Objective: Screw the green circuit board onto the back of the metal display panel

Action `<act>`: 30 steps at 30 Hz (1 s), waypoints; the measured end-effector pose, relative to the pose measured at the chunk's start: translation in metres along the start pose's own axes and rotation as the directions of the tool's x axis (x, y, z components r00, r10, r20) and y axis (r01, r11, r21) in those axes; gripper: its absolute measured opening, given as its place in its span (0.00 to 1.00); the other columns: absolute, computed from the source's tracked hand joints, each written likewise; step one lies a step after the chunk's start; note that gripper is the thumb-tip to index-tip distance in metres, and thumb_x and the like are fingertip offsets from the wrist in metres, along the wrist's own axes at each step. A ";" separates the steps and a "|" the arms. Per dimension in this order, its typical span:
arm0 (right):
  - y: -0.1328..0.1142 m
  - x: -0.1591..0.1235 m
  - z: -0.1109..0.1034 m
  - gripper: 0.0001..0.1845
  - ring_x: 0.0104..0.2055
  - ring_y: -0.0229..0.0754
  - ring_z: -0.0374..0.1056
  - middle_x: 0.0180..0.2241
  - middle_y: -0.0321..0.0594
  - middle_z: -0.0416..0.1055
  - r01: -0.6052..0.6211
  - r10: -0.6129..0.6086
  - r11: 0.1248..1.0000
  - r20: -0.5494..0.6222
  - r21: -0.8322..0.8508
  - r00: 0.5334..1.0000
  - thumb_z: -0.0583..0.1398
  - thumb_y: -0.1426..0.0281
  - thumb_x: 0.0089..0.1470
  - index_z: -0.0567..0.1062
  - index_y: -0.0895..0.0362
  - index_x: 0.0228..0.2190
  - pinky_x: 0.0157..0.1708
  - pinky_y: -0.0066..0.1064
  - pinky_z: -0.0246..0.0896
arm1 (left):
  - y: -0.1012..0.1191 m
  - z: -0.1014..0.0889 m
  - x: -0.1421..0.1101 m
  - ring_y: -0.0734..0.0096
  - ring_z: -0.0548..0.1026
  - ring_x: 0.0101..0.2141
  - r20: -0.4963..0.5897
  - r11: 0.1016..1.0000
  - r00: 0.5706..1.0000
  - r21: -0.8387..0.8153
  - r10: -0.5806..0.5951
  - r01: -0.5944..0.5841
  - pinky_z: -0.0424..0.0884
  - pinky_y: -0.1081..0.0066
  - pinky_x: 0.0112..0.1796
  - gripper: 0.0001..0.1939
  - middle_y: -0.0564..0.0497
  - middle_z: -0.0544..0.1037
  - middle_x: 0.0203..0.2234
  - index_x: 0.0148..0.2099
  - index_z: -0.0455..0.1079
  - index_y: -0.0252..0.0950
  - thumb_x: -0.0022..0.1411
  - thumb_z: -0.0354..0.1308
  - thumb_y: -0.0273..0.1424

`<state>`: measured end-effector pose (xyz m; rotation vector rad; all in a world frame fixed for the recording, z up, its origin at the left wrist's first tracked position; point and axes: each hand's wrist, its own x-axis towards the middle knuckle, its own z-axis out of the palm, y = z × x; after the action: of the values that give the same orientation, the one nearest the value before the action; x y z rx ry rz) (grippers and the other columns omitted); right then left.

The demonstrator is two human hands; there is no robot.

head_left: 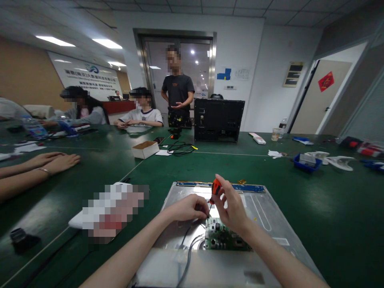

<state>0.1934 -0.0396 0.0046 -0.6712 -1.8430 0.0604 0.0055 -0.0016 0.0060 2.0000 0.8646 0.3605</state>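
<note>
An orange and black screwdriver (215,190) is held nearly upright by its handle in my right hand (232,208). Its thin shaft points down at the upper left corner of a green circuit board (222,236). Close beside the shaft, my left hand (192,208) has its fingers curled and pinched; whatever is between them is hidden. The board lies on a flat silvery metal panel (264,224) with a blue strip (250,188) along its far edge. Grey cables (190,256) run off the board's left side.
On the green table stand a white box (145,149), a black monitor (219,120), black cable (181,148) and a blue tray (306,163). Left lie a blurred packet (111,212) and another person's hands (57,162). Several people are around the table.
</note>
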 end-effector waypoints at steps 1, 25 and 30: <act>0.001 -0.001 0.000 0.31 0.27 0.38 0.67 0.36 0.41 0.68 -0.008 0.008 1.000 0.004 0.008 1.000 0.51 0.75 0.62 0.52 0.51 0.64 0.21 0.27 0.65 | 0.000 0.000 0.000 0.73 0.70 0.27 0.005 1.000 1.000 -0.007 -0.002 0.002 0.65 0.75 0.31 0.02 0.55 0.75 0.24 0.30 0.75 0.34 0.50 0.63 0.25; 0.007 -0.001 0.002 0.28 0.23 0.35 0.63 0.31 0.34 0.66 -0.058 0.057 0.998 -0.045 -0.007 0.997 0.59 0.71 0.59 0.57 0.50 0.58 0.17 0.24 0.61 | -0.001 0.000 0.000 0.75 0.69 0.26 0.004 0.999 1.000 -0.050 -0.013 0.013 0.65 0.76 0.32 0.05 0.57 0.74 0.22 0.30 0.76 0.34 0.50 0.62 0.21; 0.003 0.003 -0.001 0.25 0.26 0.34 0.65 0.39 0.40 0.65 -0.025 0.024 1.000 -0.042 -0.018 0.999 0.57 0.72 0.61 0.60 0.48 0.58 0.18 0.23 0.63 | -0.002 0.000 0.001 0.75 0.69 0.26 0.009 1.000 1.000 -0.024 -0.009 0.009 0.66 0.75 0.32 0.04 0.57 0.74 0.22 0.30 0.76 0.34 0.50 0.62 0.22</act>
<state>0.1946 -0.0357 0.0063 -0.7031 -1.7973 0.0444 0.0050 -0.0004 0.0046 1.9741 0.8593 0.3547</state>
